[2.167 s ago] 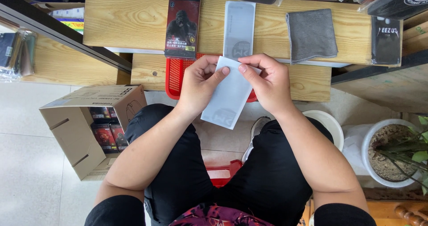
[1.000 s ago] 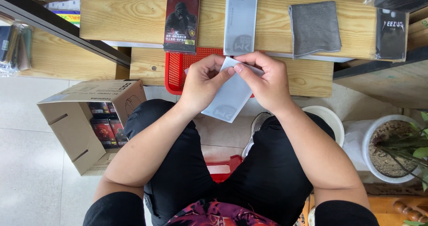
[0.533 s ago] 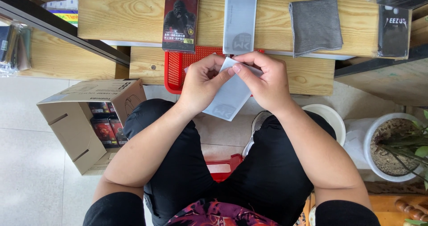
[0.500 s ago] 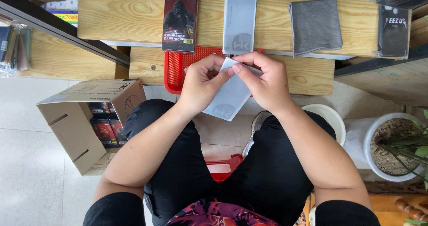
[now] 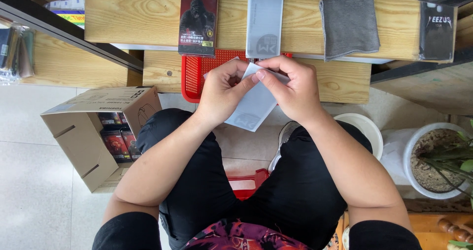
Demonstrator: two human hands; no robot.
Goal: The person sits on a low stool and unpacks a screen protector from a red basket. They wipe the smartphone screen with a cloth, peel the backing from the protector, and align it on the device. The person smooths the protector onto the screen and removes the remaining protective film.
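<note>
We hold a thin white sleeve (image 5: 253, 104) in the air above our lap, just in front of the wooden counter (image 5: 148, 13). Our left hand (image 5: 224, 95) pinches its left side, and our right hand (image 5: 290, 85) pinches the top corner. Both hands are closed on it. It looks very light and flat, and we think it bends easily. The smooth face may be slippery, so the edges and corners seem the best places to hold. A red basket (image 5: 197, 75) sits just behind it.

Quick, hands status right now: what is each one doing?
Left hand: closed, pinching the upper edge of the white sleeve.
Right hand: closed, pinching the same sleeve's top corner.
</note>
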